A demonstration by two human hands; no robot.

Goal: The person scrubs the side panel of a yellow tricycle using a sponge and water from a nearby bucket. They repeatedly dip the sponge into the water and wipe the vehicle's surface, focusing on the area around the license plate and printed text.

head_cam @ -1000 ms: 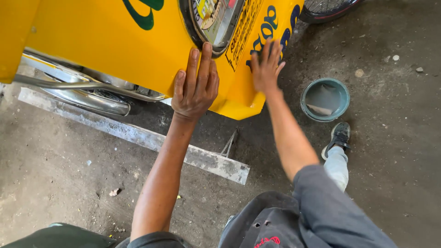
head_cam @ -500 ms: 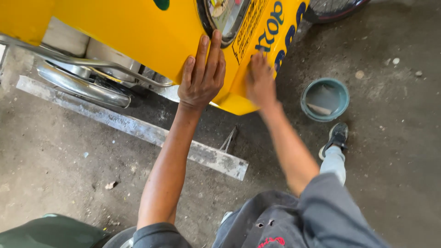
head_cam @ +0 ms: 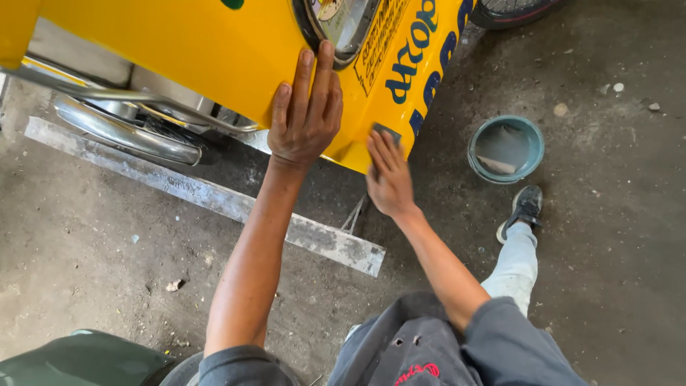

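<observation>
Crouching over grey trousers (head_cam: 429,350), the person reaches both bare arms up to one yellow panel (head_cam: 214,57), which serves as the landmark for all else. One green rounded object (head_cam: 78,357) lies nearest the camera, well below the panel at the lower left corner. One dark shoe (head_cam: 525,207) sits below and right of the panel, at the end of a pale trouser leg. One long grey metal bar (head_cam: 214,196) lies on the concrete floor (head_cam: 86,271) just under the panel, running slantwise. The right hand (head_cam: 389,175) presses flat, fingers together, against the panel's lower corner, with one small dark grey pad (head_cam: 388,132) trapped under the fingertips; it is pinned rather than gripped. The left hand (head_cam: 306,118) lies open and spread on the panel itself, four fingers pointing upward, holding nothing. One teal bowl (head_cam: 506,149) stands on the floor right of the panel, apart from it, with a pale flat piece inside. One chrome pipe (head_cam: 128,136) runs beneath the panel's left part. One round lamp (head_cam: 343,21) is set in the panel above the left hand, and one tyre (head_cam: 511,11) shows beyond the panel's upper right.
</observation>
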